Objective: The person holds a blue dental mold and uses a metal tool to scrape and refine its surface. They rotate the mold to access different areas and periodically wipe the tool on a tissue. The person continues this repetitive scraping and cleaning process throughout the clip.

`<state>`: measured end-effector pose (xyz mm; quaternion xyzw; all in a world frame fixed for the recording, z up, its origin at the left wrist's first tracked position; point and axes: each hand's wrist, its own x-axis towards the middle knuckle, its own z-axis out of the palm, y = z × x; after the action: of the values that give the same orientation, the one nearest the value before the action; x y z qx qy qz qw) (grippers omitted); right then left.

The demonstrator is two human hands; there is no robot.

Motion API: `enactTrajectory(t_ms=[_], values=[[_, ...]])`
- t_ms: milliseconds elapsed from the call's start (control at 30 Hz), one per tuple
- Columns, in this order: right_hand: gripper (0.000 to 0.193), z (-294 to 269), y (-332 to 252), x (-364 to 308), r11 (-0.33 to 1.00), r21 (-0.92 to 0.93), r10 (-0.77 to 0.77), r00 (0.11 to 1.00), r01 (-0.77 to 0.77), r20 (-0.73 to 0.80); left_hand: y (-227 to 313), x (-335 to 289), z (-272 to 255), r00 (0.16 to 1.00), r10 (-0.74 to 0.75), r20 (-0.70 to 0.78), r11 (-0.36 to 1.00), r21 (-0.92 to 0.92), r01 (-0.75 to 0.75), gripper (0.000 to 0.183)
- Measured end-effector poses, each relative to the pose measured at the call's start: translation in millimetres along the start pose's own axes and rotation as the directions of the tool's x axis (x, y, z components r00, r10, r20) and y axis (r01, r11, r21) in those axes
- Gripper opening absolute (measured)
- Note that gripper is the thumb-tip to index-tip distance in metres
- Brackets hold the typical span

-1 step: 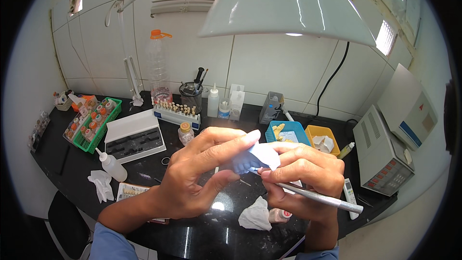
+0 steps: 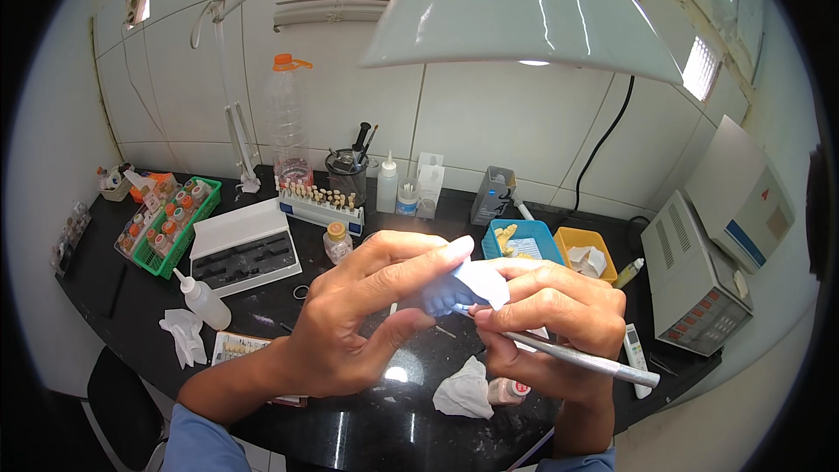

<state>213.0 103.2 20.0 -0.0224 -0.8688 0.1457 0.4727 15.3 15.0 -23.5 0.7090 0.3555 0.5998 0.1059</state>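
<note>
A pale blue dental cast with a row of moulded teeth is held up over the black bench, under the lamp. My left hand closes on it between the thumb below and the fingers above. Pinched in my right hand is a slim dental hand instrument with a silver handle, tilted down to the right. Its thin tip reaches the lower teeth of the cast; whether it touches them I cannot tell. The right fingers also rest close against the cast's right edge.
A large white lamp shade hangs low above my hands. Below them lie a crumpled tissue and a small jar. Behind stand a tooth shade guide, a blue tray and a yellow tray; a boxy machine is at right.
</note>
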Motion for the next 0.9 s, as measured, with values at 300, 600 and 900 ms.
enactTrajectory(t_ms=[300, 600, 900], values=[[0.026, -2.8, -7.6, 2.4, 0.984, -0.174, -0.038, 0.999, 0.041, 0.020, -9.8, -2.8, 2.9, 0.997, 0.077, -0.032, 0.986, -0.146, -0.081, 0.051], [0.029, 8.2, 0.1, 0.1, 0.999, -0.035, -0.037, 0.997, 0.035, -0.063, -9.3, -5.5, -1.1, 0.990, 0.133, -0.035, 0.991, 0.034, -0.132, 0.052], [0.029, 9.8, 1.5, 2.2, 0.998, -0.033, -0.050, 0.996, 0.047, -0.078, -11.5, -5.0, -1.9, 0.987, 0.162, -0.008, 0.987, 0.019, -0.162, 0.052]])
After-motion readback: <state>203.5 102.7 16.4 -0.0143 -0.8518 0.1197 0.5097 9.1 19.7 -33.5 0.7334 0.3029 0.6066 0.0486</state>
